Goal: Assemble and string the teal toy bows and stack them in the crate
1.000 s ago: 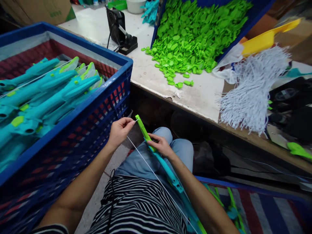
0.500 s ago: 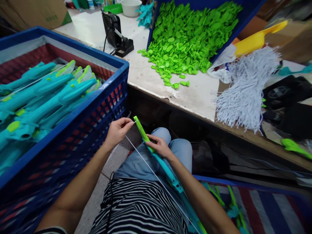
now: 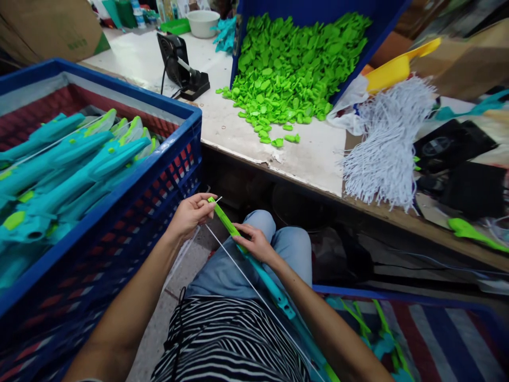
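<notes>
A long teal plastic part with a bright green end lies slantwise across my lap. My right hand grips it near where the green joins the teal. At the green tip, my left hand pinches a white string, fingers touching the tip. A short string end sticks out on the tip's far side. From the left hand the string runs down beside the teal part toward the lower right. The fingertips partly hide where the string meets the tip.
At left stands a blue crate holding several teal-and-green toy parts. On the table lie a heap of small green pieces, a bundle of white strings and a small black fan. A striped-lined bin is at lower right.
My left hand has come up against the green tip, and the string end now pokes out beyond it. Before, the hand held the string just left of the tip. The view has shifted slightly.
</notes>
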`<state>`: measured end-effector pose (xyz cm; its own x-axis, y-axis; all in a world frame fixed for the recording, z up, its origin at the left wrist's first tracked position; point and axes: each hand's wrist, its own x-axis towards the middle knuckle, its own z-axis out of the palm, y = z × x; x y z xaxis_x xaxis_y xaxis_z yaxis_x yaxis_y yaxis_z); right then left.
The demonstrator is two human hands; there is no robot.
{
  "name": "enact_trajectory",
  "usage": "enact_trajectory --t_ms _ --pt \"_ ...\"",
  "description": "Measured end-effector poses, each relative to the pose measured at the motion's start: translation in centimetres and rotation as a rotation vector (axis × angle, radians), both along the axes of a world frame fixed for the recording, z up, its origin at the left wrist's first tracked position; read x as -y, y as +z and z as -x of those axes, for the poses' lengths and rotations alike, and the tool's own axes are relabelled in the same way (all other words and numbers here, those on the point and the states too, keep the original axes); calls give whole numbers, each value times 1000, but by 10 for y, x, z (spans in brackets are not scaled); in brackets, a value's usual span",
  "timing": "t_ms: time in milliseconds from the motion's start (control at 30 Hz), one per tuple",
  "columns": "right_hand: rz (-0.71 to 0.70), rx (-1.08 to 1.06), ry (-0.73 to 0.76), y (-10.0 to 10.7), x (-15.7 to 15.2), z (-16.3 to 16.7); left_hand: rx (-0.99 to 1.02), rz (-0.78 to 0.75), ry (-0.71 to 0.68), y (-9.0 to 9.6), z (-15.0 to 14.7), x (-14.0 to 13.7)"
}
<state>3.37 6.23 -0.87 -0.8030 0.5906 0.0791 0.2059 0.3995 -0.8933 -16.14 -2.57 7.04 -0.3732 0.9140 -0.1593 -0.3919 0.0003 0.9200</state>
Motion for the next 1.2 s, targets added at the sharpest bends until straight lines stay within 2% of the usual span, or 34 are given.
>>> enact_trajectory --t_ms 133,233,300,500,600,667,700,767,833,867,900,933,1000,1067,1133,1200 --pt "-278 -166 -73 39 -12 25 20 10 4 2 -1 1" --pt "-395 -252 -11 68 -25 51 15 14 0 4 -2 1" --pt "-452 -271 50 80 -32 63 15 24 -5 5 -3 1" --pt "-593 -260 135 88 -29 64 -55 83 -40 -1 -6 -4" --pt "-665 -222 123 84 -36 61 -305 81 7 -13 -14 -11" --pt "-654 -203 13 83 -55 57 -529 19 107 -22 -22 -15" --pt "-621 -203 -101 84 -69 54 -608 -17 160 -26 -27 -17" --pt "-506 -232 -419 89 -95 47 -670 -80 228 -32 -36 -18" --pt "-370 -302 -717 96 -107 43 -673 -123 196 -34 -41 -20" --pt "-317 -348 -781 99 -105 43 -668 -135 153 -34 -41 -22" --pt "-285 -395 -767 99 -95 44 -643 -132 97 -33 -40 -24" --pt "-274 -436 -692 98 -80 47 -584 -102 40 -31 -38 -26" --pt "-306 -485 -436 88 -39 54 -357 2 -40 -26 -31 -30" --pt "-354 -497 -300 73 -1 62 -158 92 -82 -21 -22 -33" --pt "-371 -494 -267 57 23 68 -202 114 -47 -17 -10 -33" --pt "-351 -484 -287 47 30 73 -459 102 68 -11 0 -30"
